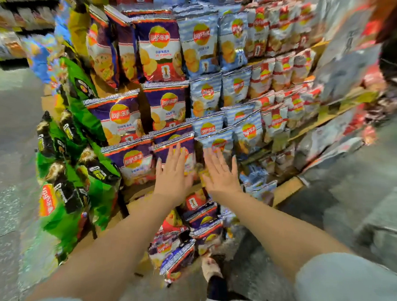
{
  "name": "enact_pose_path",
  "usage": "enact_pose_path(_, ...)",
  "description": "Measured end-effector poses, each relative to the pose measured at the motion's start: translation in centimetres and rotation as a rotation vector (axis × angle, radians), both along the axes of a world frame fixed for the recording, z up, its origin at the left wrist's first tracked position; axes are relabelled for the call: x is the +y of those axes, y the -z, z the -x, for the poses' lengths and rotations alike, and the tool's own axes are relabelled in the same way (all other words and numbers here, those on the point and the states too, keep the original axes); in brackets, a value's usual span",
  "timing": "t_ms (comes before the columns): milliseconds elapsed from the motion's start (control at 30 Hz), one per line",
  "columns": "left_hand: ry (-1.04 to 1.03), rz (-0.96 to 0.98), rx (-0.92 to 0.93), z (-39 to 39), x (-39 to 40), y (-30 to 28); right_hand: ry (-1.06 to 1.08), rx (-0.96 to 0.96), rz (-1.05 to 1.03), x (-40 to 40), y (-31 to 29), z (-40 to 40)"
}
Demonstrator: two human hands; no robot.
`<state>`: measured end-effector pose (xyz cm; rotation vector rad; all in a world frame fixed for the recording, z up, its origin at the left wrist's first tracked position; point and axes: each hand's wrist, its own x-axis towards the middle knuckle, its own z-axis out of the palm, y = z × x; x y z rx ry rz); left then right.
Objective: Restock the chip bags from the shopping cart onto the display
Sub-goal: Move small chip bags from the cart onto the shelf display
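Now you are pressing purple chip bags (169, 158) flat on the display (287, 189).
Left hand (172, 176), right hand (219, 174): fingers spread, gripping nothing; be pushing evenly, gently.

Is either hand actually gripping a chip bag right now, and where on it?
Nothing is gripped. The left hand lies flat, fingers straight, against a purple foil chip bag; the right hand lies flat over a light-blue striped chip bag.
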<state>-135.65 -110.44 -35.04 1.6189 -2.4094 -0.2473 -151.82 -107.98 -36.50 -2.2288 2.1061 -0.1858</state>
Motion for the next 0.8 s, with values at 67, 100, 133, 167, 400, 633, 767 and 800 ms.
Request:
enact_pose_path(67, 0.079, 0.055, 0.031, 1.5, 1.1, -0.2, 0.068, 0.002, 0.11, 2.4, 0.0, 1.0)
enact_pose_path(100, 0.126, 0.064, 0.05, 2.5, 1.7, -0.4, 0.101, -0.004, 0.094, 3.5, -0.2, 1.7)
enact_pose_path(133, 0.175, 0.048, 0.053, 3.8, 2.2, -0.7, 0.143, -0.012, 0.099, 4.6, -0.1, 2.6)
enact_pose_path(167, 0.219, 0.032, 0.049, 5.1, 2.9, -1.1, 0.174, 0.016, 0.114, 5.6, -0.3, 3.6)
enact_pose_path(400, 0.499, 0.095, 0.106, 15.4, 8.1, -3.3, 0.434, 0.026, 0.107, 13.7, -4.3, 11.8)
enact_pose_path(633, 0.708, 0.114, 0.088, 29.0, 14.9, -5.8, 0.652, -0.05, 0.189, 23.0, -6.3, 22.6)
enact_pose_path(767, 0.8, 0.101, 0.095, 36.7, 20.3, -7.5, 0.731, -0.012, 0.221, 29.3, -7.2, 29.5)
enact_pose_path(800, 0.827, 0.103, 0.102, 38.6, 21.8, -7.8, 0.743, -0.013, 0.228, 30.9, -7.2, 31.2)
